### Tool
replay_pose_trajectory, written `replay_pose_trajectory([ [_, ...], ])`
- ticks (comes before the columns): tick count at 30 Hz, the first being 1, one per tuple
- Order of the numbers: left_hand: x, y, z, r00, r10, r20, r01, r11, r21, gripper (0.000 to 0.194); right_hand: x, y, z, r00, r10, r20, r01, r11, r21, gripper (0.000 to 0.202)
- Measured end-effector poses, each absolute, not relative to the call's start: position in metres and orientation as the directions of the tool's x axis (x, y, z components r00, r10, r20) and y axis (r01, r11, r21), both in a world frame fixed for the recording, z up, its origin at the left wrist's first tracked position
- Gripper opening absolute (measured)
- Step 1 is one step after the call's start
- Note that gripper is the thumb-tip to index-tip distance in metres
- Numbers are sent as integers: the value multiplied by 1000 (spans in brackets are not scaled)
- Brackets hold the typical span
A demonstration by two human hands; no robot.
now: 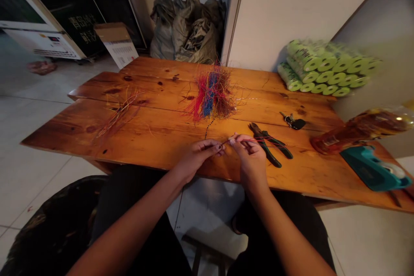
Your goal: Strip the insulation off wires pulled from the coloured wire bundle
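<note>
Near the front edge of the wooden table, my left hand [199, 155] and my right hand [252, 157] face each other, a small gap apart. Both have fingertips pinched on a thin dark reddish wire [226, 141]. Fine red wires [274, 140] trail rightward from my right hand over the pliers [268, 145], which have dark green handles. A black dotted strand [209, 127] runs from beside my left hand toward a loose bundle of red, blue and brown wires [210, 92]. Another spread of thin wires [119, 114] lies to the left.
The plank table [168, 125] also bears keys [293, 121], stacked green rolls [326, 67], an amber bottle [359, 129] lying tilted and a teal tape dispenser [371, 168]. Grey sacks [190, 30] stand behind it. A black bag-lined bin [54, 228] is at lower left.
</note>
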State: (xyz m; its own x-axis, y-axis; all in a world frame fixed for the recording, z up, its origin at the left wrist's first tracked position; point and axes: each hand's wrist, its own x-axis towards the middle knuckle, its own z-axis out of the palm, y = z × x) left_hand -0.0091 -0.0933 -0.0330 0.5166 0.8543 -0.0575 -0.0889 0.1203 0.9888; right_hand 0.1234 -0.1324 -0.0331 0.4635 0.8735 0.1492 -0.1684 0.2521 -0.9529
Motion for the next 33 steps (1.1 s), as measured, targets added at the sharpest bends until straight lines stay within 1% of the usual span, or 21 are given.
replay_pose_trajectory([
  [2, -10, -93, -33, 507, 861, -35, -46, 67, 997, 13, 124, -133, -33, 467, 872, 148, -164, 250, -954, 14],
  [5, -10, -93, -36, 430, 899, 87, 79, -134, 988, 11, 124, -133, -33, 464, 873, 150, -152, 245, -958, 13],
  [7, -10, -95, -37, 368, 903, 220, 185, -303, 935, 8, 123, -133, -34, 464, 874, 145, -156, 242, -958, 13],
  [10, -12, -97, -36, 338, 850, 404, 320, -507, 800, 6, 121, -134, -34, 465, 874, 140, -169, 243, -955, 13],
  [12, -12, -99, -34, 336, 820, 463, 337, -564, 754, 7, 120, -134, -33, 460, 876, 143, -171, 245, -954, 13],
  [13, -12, -100, -33, 330, 820, 468, 324, -563, 760, 8, 119, -134, -33, 455, 878, 145, -171, 247, -954, 14],
  [15, -11, -101, -32, 304, 854, 423, 263, -502, 824, 10, 119, -134, -32, 443, 883, 157, -167, 253, -953, 13],
  [16, -10, -101, -32, 291, 882, 372, 213, -439, 873, 12, 118, -134, -32, 439, 883, 167, -164, 261, -951, 13],
  [18, -7, -100, -34, 279, 933, 226, 69, -254, 965, 14, 118, -135, -33, 434, 882, 185, -155, 276, -949, 13],
  [19, -6, -100, -34, 288, 947, 143, -19, -144, 989, 13, 118, -135, -33, 433, 880, 197, -148, 285, -947, 13],
  [21, -4, -97, -35, 354, 935, -9, -159, 69, 985, 11, 118, -135, -34, 427, 877, 219, -130, 299, -945, 12],
  [22, -3, -96, -36, 399, 915, -64, -189, 151, 970, 11, 118, -135, -35, 422, 878, 226, -122, 302, -946, 12],
  [23, -3, -96, -36, 434, 895, -100, -192, 201, 961, 12, 119, -134, -36, 419, 879, 227, -122, 302, -946, 12],
  [24, -3, -95, -37, 450, 885, -118, -174, 216, 961, 13, 119, -134, -37, 421, 880, 220, -130, 299, -945, 12],
  [25, -2, -95, -37, 438, 892, -114, -143, 194, 970, 15, 119, -133, -38, 431, 879, 204, -145, 291, -946, 12],
  [26, -2, -96, -38, 398, 913, -86, -104, 138, 985, 16, 119, -132, -38, 450, 874, 184, -161, 282, -946, 13],
  [27, -2, -98, -40, 334, 942, -37, -54, 58, 997, 16, 119, -131, -39, 474, 865, 163, -171, 273, -947, 12],
  [29, -2, -102, -42, 195, 974, 113, 72, -129, 989, 14, 118, -130, -39, 520, 844, 130, -176, 254, -951, 12],
  [31, -2, -106, -44, 137, 944, 300, 195, -323, 926, 10, 118, -130, -39, 548, 829, 114, -173, 245, -954, 12],
  [33, -3, -109, -45, 172, 873, 456, 272, -487, 830, 4, 118, -130, -39, 553, 826, 110, -176, 244, -954, 12],
])
